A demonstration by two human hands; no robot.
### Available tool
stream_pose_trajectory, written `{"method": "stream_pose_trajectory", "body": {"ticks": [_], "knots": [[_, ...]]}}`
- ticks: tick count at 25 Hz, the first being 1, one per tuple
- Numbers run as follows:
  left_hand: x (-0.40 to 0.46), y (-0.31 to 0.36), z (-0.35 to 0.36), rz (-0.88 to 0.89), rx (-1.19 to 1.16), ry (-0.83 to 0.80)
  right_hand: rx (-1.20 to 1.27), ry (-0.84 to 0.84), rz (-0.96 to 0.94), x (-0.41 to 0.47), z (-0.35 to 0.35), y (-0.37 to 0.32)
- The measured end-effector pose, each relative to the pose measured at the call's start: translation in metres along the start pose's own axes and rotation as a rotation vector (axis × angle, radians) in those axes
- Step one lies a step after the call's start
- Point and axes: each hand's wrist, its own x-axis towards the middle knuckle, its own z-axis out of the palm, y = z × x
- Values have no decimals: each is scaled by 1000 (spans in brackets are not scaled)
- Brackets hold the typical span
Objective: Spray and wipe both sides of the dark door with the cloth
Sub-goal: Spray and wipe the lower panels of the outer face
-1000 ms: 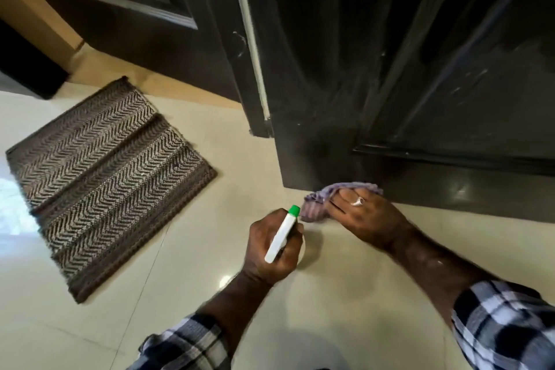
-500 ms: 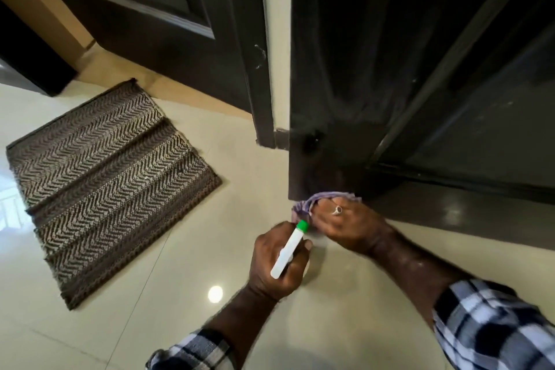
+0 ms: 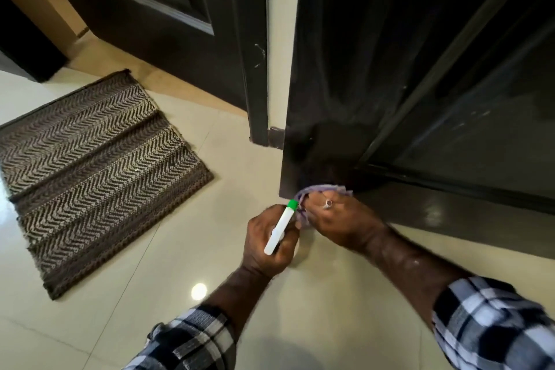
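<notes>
The dark door [image 3: 390,75] fills the upper right, its bottom left corner just above the floor. A purple cloth [image 3: 318,189] is bunched against that bottom corner, and my right hand [image 3: 336,219] grips it and presses it to the door. Most of the cloth is hidden under the fingers. Just left of it, my left hand [image 3: 270,243] holds a small white spray bottle with a green cap [image 3: 280,228], tilted with the cap pointing up toward the cloth.
A brown zigzag-patterned doormat [image 3: 96,168] lies on the glossy cream tile floor [image 3: 168,279] at the left. Another dark door [image 3: 156,24] and its dark frame [image 3: 255,69] stand behind, with a pale wall strip between the frame and the wiped door.
My right hand has slid the cloth left along the door's bottom edge to its corner. My left hand with the bottle has stayed close beside it.
</notes>
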Motion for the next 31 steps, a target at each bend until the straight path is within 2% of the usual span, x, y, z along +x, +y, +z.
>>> {"method": "stream_pose_trajectory", "body": {"ticks": [1,3,5,7,9,10,11,14,15,16,18,20,21,22,23,26,27,28,31], "knots": [[1,2,0,3,-10,-2,27,-42,-29,-2,-3,4],[5,5,0,-8,25,-7,-43,11,-89,17,-42,20],[5,9,1,-32,46,-12,-145,204,-96,54,-105,40],[4,12,2,-87,21,-24,-152,444,75,91,-169,64],[9,20,1,-184,-6,-8,-164,590,258,108,-192,75],[13,27,-1,-235,-29,4,-145,594,274,105,-191,73],[16,35,-4,-257,-63,12,-119,491,239,93,-181,69],[34,77,-18,-199,-149,51,-133,57,-42,39,-142,52],[41,94,-24,-191,-172,74,-115,11,-42,37,-150,55],[47,112,-30,-197,-211,109,-99,74,-32,45,-166,63],[58,144,-41,-193,-289,186,-149,326,107,88,-234,91],[67,169,-50,-160,-321,218,-177,663,349,129,-299,122],[72,179,-53,-137,-318,220,-178,771,450,139,-308,125],[75,187,-56,-123,-313,217,-165,794,501,139,-300,118],[77,192,-59,-124,-312,216,-110,690,505,130,-281,102],[67,211,-64,-167,-256,169,-50,166,315,65,-191,40],[59,216,-62,-187,-230,131,-4,127,370,45,-175,30],[49,222,-60,-214,-207,95,124,169,510,32,-168,23],[25,243,-48,-294,-174,-4,646,463,1031,0,-195,7]]}}
